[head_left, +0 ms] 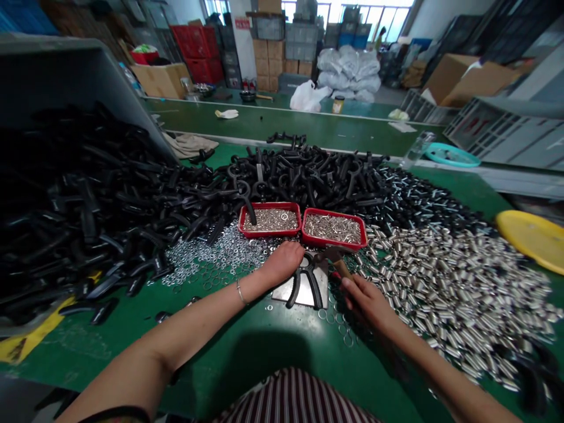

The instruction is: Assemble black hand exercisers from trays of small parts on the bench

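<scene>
My left hand (pixel 285 259) is closed, its fingertips at the upper end of a black two-handled tool shaped like pliers (pixel 305 282). Whatever those fingers pinch is hidden behind the knuckles. The tool lies on a flat metal plate (pixel 282 293), its two handles spread towards me. In my right hand (pixel 368 302) is a hammer (pixel 342 269), gripped by its wooden handle. The hammer's dark head is just right of the tool's upper end. Beyond both hands stand two red trays, the left tray (pixel 269 234) and the right tray (pixel 333 242), filled with small metal parts.
Black handle parts (pixel 308 173) heap up behind the trays and spill from a grey bin (pixel 132 100). Metal washers (pixel 194 258) lie at left, springs or sleeves (pixel 458 288) at right. Loose rings (pixel 348 336) lie near the plate. A yellow lid (pixel 531 238) is far right.
</scene>
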Tool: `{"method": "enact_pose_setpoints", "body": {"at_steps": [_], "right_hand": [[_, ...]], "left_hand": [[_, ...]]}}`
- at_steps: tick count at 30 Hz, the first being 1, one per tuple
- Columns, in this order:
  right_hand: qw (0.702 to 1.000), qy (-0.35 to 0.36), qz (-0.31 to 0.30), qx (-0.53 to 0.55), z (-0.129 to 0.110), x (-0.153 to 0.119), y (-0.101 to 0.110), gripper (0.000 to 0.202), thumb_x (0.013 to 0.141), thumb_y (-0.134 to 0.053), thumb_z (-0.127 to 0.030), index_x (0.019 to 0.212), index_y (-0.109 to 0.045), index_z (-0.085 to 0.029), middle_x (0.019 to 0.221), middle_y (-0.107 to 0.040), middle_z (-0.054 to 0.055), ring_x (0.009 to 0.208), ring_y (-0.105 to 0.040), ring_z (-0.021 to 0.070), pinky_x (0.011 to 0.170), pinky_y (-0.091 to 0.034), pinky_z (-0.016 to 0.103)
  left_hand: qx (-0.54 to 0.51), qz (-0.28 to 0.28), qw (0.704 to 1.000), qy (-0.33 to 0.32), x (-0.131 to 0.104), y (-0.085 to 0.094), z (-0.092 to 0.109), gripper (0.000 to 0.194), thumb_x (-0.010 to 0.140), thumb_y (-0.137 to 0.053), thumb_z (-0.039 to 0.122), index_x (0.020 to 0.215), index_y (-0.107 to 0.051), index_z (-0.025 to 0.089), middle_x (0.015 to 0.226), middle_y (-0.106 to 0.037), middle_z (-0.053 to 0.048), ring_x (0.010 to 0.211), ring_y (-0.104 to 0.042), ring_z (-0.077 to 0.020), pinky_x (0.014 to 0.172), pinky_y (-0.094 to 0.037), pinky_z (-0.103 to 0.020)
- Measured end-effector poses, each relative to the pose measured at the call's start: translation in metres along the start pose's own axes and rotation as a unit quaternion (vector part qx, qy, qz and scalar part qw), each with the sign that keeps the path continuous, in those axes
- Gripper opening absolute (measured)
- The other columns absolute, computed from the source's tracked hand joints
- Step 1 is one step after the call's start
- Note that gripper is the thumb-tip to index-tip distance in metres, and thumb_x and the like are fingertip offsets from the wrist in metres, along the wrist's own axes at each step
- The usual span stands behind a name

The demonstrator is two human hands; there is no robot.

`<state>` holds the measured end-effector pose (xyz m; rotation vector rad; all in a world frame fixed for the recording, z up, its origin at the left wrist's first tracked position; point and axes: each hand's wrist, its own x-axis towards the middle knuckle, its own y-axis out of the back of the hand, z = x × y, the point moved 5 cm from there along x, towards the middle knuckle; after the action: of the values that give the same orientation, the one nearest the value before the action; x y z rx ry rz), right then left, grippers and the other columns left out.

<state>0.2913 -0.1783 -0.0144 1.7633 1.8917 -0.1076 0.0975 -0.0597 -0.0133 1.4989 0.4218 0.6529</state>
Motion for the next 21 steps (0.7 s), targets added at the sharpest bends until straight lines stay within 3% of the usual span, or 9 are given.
{"method": "enact_pose_setpoints", "body": {"at_steps": [2,5,8,10,13,15,17,21], "right_hand": [[0.997,0.032,-0.003,-0.075,-0.014,0.003,0.006,0.041,0.094,-0.042,-0.061,0.087,-0.053,-0.022,0.062,-0.056,-0.002,0.041,-0.044,0.0114,0.039,-0.032,0.025],[0.971,0.133,0.015,-0.197,-0.047,0.006,0.013,0.038,0.098,-0.039,-0.054,0.085,-0.055,-0.021,0.067,-0.061,0.002,0.057,-0.056,0.0162,0.054,-0.039,0.028],[0.939,0.216,0.067,-0.26,-0.077,0.008,0.014,0.036,0.101,-0.034,-0.05,0.1,-0.056,-0.021,0.078,-0.066,0.005,0.069,-0.061,0.0196,0.064,-0.041,0.03],[0.919,0.219,0.078,-0.317,-0.085,0.015,0.009,0.036,0.102,-0.032,-0.047,0.102,-0.055,-0.02,0.081,-0.067,0.008,0.069,-0.061,0.0208,0.063,-0.04,0.031],[0.894,0.184,0.023,-0.408,-0.081,0.032,-0.004,0.033,0.101,-0.036,-0.043,0.092,-0.055,-0.019,0.078,-0.066,0.01,0.066,-0.06,0.0209,0.06,-0.035,0.03],[0.892,0.194,-0.004,-0.408,-0.081,0.039,-0.009,0.034,0.101,-0.036,-0.044,0.091,-0.056,-0.019,0.08,-0.067,0.01,0.068,-0.061,0.0203,0.06,-0.035,0.03],[0.894,0.218,0.01,-0.39,-0.085,0.042,-0.009,0.036,0.102,-0.033,-0.045,0.096,-0.057,-0.018,0.082,-0.067,0.01,0.069,-0.061,0.0197,0.061,-0.035,0.029],[0.878,0.184,0.011,-0.443,-0.085,0.038,-0.008,0.035,0.101,-0.037,-0.046,0.094,-0.057,-0.017,0.076,-0.065,0.009,0.063,-0.057,0.0194,0.058,-0.03,0.03]], "left_hand": [[-0.048,0.029,0.997,0.054,-0.006,0.002,-0.003,0.018,0.098,-0.048,0.02,0.108,-0.06,0.01,0.103,-0.065,-0.013,0.1,-0.06,-0.026,0.09,-0.046,-0.04],[-0.098,0.081,0.985,0.114,-0.021,0.013,-0.004,0.031,0.098,-0.05,0.034,0.118,-0.055,0.011,0.113,-0.063,-0.014,0.107,-0.057,-0.0272,0.094,-0.045,-0.042],[-0.106,0.058,0.985,0.122,-0.04,0.021,0.003,0.024,0.097,-0.05,0.033,0.11,-0.059,0.014,0.111,-0.061,-0.013,0.107,-0.055,-0.0275,0.095,-0.043,-0.044],[-0.101,0.02,0.988,0.114,-0.05,0.022,0.008,0.019,0.095,-0.053,0.028,0.107,-0.06,0.015,0.11,-0.061,-0.012,0.107,-0.054,-0.0278,0.096,-0.042,-0.044],[-0.096,-0.014,0.988,0.117,-0.058,0.02,0.011,0.018,0.094,-0.052,0.023,0.107,-0.062,0.015,0.107,-0.061,-0.011,0.105,-0.053,-0.0277,0.097,-0.041,-0.044],[-0.099,-0.02,0.987,0.121,-0.058,0.018,0.009,0.019,0.094,-0.052,0.023,0.109,-0.062,0.015,0.108,-0.061,-0.011,0.105,-0.053,-0.0276,0.097,-0.04,-0.043],[-0.104,-0.024,0.987,0.123,-0.056,0.017,0.008,0.02,0.094,-0.054,0.024,0.11,-0.061,0.015,0.109,-0.061,-0.011,0.107,-0.053,-0.0275,0.097,-0.04,-0.042],[-0.089,-0.041,0.986,0.133,-0.052,0.018,0.006,0.017,0.093,-0.056,0.025,0.105,-0.063,0.015,0.105,-0.062,-0.011,0.105,-0.054,-0.0285,0.095,-0.04,-0.043]]}}
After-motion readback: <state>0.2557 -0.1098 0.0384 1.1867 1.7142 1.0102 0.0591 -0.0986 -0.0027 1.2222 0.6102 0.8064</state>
